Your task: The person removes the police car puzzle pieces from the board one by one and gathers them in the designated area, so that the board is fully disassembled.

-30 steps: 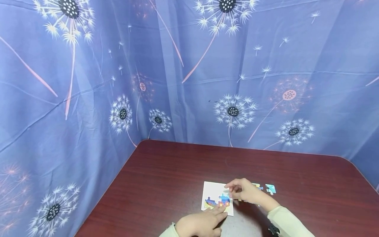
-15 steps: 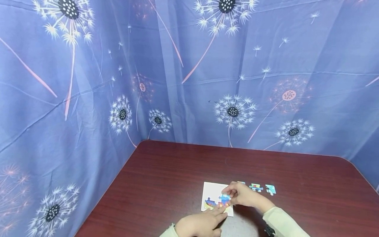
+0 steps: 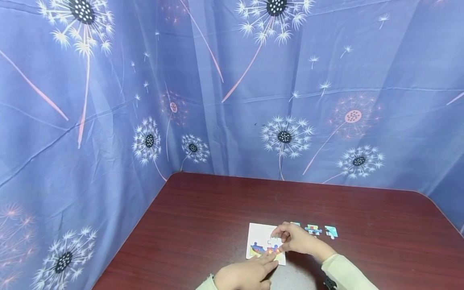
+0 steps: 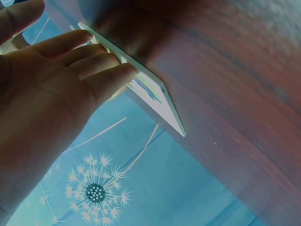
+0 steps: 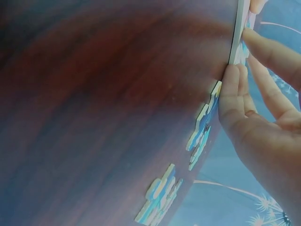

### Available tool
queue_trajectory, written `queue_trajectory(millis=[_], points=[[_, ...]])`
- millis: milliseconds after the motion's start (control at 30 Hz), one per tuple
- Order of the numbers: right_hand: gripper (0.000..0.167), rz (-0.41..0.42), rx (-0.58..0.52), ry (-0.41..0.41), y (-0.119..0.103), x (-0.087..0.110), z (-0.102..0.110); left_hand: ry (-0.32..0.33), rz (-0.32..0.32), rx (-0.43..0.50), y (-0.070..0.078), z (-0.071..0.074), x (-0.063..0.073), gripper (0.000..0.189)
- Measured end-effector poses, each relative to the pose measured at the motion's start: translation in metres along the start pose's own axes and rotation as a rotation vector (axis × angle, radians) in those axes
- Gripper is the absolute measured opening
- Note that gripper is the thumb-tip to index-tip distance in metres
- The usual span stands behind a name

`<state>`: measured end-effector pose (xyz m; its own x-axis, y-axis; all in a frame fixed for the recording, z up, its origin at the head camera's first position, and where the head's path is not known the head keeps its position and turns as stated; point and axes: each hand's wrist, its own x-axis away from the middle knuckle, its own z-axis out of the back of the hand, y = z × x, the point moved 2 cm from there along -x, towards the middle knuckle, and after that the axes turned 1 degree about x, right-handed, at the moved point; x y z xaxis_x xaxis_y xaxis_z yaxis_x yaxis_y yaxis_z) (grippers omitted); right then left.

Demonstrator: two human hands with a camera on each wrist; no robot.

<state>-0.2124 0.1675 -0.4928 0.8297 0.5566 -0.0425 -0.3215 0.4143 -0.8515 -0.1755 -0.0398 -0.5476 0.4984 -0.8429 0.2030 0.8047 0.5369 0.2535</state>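
Observation:
A white puzzle board [image 3: 256, 231] lies flat on the table, with a boat picture [image 3: 257, 248] partly laid along its lower half. My left hand [image 3: 246, 272] rests straight fingers on the board's lower edge; the left wrist view shows the extended fingers [image 4: 101, 63] against it. My right hand [image 3: 299, 239] is at the board's right side, thumb and index finger curled about a puzzle piece [image 3: 272, 243] that looks pale with glare. In the right wrist view the fingertips [image 5: 230, 73] are by the board's edge; the pinch itself is partly hidden.
Loose puzzle pieces lie right of the board: one with a colourful print [image 3: 313, 229], a light blue one [image 3: 331, 231], and one partly behind the right hand [image 3: 296, 223]. The dark red table [image 3: 203, 209] ends at a blue dandelion-print cloth [image 3: 232, 121].
My right hand has moved slightly left and down over the board, uncovering loose pieces behind it. The piece by its fingers turned from blue to pale. My left hand stays put.

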Motion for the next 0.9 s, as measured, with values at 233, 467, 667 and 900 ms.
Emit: queue_trajectory(millis=[233, 467, 667, 900], points=[[0.028, 0.021, -0.01, -0.008, 0.002, -0.001, 0.001, -0.002, 0.002, 0.002, -0.001, 0.0, 0.0, 0.06], [0.024, 0.095, -0.029, -0.013, 0.004, -0.002, 0.004, -0.014, 0.004, 0.008, -0.001, 0.002, 0.002, 0.059], [0.022, 0.074, -0.06, -0.005, 0.005, -0.001, 0.003, -0.024, 0.025, 0.025, -0.001, -0.001, 0.001, 0.06], [0.022, 0.084, -0.094, 0.043, 0.003, 0.001, 0.013, -0.009, 0.028, 0.043, 0.001, 0.0, 0.0, 0.061]])
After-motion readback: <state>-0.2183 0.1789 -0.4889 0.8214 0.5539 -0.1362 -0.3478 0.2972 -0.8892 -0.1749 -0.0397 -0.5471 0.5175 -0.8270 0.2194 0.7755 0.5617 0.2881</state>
